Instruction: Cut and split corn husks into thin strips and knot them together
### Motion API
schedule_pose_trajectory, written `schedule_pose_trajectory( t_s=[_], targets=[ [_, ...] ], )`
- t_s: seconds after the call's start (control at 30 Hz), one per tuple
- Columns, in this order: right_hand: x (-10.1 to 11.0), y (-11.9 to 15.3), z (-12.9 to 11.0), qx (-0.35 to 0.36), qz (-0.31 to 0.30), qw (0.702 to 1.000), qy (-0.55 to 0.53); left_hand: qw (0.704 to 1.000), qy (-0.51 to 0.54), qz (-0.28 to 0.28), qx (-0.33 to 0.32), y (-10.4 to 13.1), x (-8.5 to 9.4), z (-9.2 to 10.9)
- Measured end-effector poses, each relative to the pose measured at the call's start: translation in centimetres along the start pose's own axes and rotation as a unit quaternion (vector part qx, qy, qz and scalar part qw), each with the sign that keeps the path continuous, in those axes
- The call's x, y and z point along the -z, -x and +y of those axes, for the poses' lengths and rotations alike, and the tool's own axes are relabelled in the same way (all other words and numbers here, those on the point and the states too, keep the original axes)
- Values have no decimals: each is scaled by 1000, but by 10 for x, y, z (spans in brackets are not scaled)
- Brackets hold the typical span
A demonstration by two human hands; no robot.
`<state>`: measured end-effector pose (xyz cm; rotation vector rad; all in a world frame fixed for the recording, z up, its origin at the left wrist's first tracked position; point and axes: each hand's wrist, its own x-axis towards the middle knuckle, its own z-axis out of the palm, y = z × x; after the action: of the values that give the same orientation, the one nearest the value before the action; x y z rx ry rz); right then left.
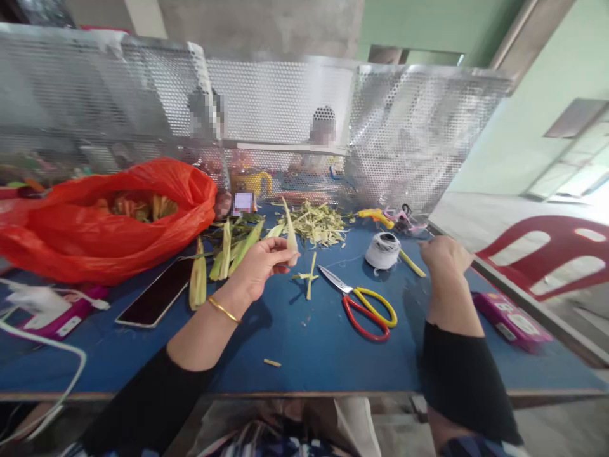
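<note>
Pinched upright between the thumb and fingers of my left hand [267, 263] is a pale, pointed corn husk piece [290, 230]. My right hand [446, 259] is curled closed by the table's right edge; whatever it may hold is hidden. Just left of that hand are a thin yellow-green stalk [413, 263] and a spool of white thread [382, 251]. Between my hands lie a small cross of husk strips [309, 277] and scissors [351, 289] with red and yellow handles, blades slightly parted. Longer husks [226, 252] rest beside my left wrist.
A red plastic bag [190, 190] of husks fills the back left, near a phone [155, 295]. Husk scraps [318, 225] and a yellow glue gun [375, 217] lie behind. A purple packet [511, 320] is at right. Perforated metal panels [409, 127] border the blue table [328, 365].
</note>
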<state>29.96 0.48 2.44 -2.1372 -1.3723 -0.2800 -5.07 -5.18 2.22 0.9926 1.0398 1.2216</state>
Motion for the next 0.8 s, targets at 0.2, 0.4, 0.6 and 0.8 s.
schedule_pose_trajectory(
  t_s=[0.2, 0.4, 0.6, 0.8],
  targets=[
    [3, 69, -102, 145, -136, 885, -422, 1000, 16, 2, 0, -6, -11, -3],
    [-21, 137, -146, 96, -356, 774, -515, 996, 73, 52, 6, -7, -12, -28],
    [-17, 133, -143, 47, -331, 754, -565, 988, 145, 22, 45, -8, -11, -32],
    [-22, 130, -140, 79, -334, 779, -526, 989, 121, 85, 3, -11, -11, -31]
  ],
)
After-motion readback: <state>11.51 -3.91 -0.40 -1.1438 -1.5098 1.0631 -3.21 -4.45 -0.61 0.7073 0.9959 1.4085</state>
